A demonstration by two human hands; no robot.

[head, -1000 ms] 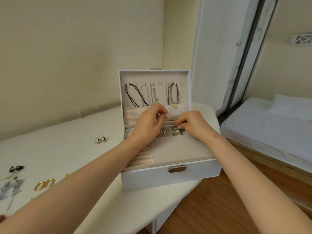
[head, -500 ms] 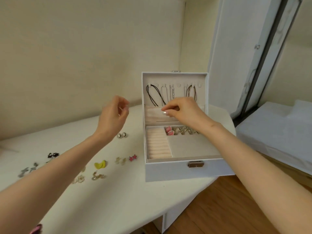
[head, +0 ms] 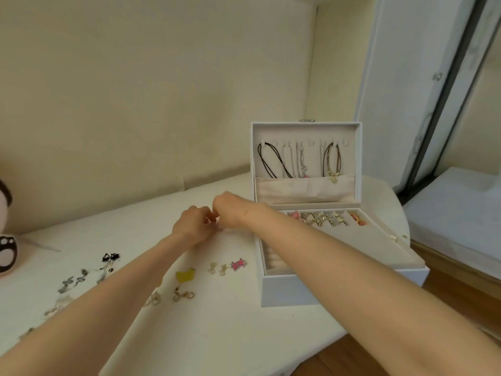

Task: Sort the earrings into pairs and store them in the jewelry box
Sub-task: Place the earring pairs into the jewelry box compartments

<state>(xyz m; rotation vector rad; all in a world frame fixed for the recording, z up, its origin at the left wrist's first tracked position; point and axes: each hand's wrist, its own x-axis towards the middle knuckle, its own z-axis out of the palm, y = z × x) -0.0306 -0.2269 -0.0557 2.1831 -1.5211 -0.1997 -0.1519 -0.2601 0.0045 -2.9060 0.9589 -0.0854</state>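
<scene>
A: From the head view, where are the hands?

B: Both meet low over the white table, just left of the jewelry box. The left hand has its fingers curled, pinching a small dark piece at the fingertips. The right hand is curled knuckles-up against it; I cannot tell whether it grips anything.

A: And the earrings?

B: Loose ones lie in pairs on the table nearer the person: pink star earrings, a pale pair, yellow earrings, gold hoops and black earrings. The box stands open with its lid upright. Its back row holds pink earrings, gold earrings and orange earrings. Necklaces hang inside the lid.
</scene>
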